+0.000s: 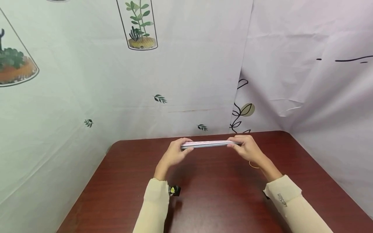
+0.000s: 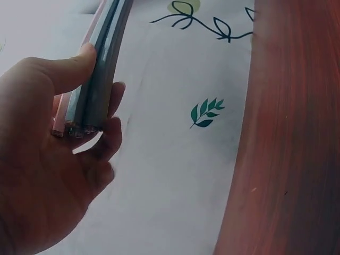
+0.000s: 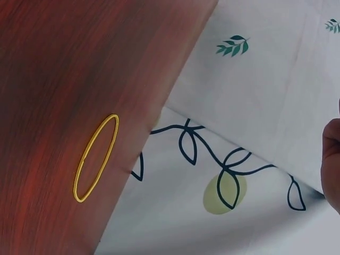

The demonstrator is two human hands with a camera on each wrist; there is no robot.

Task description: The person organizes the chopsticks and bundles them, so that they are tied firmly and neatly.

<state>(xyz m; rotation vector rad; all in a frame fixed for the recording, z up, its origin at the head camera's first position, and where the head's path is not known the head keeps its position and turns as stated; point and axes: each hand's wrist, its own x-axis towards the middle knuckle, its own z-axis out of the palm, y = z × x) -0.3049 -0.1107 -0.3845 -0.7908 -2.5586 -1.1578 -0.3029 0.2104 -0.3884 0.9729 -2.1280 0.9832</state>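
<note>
A bundle of long thin sticks (image 1: 208, 144), pink, pale blue and grey, is held level above the table's far part. The left hand (image 1: 174, 153) pinches its left end, thumb in front and fingers behind; in the left wrist view the same hand (image 2: 58, 133) grips the bundle (image 2: 95, 79) near its ends. At the other end the right hand (image 1: 247, 149) pinches it between thumb and fingers. Only a bit of the right hand (image 3: 331, 164) shows at the right wrist view's edge. A yellow rubber band (image 3: 95, 158) lies on the table, partly hidden by the right wrist in the head view.
The dark red wooden table (image 1: 215, 200) spreads beneath both arms. White cloth (image 1: 186, 81) with printed plants and leaves hangs behind and at the sides. A black device (image 1: 175, 190) sits at the left cuff.
</note>
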